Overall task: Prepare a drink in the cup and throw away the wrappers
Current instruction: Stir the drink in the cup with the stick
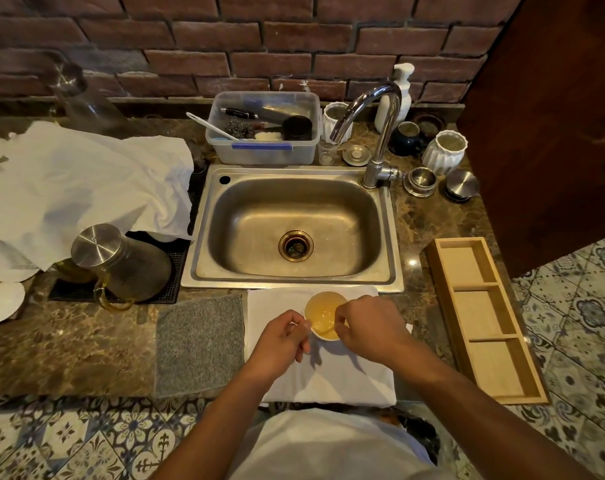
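Marble counter, cup (323, 315) between left grip (283, 336), right grip (367, 327)

One head-worn wide-angle cam, looking fwd and steeply down from standing height at a marble counter (86, 344) w/ steel sink (294, 226); brick wall (225, 46) behind (edges bowed by lens).

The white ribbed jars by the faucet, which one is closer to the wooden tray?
The white ribbed jar right of the faucet, beside the steel lids. The other ribbed jar stands behind the faucet, next to the plastic tub.
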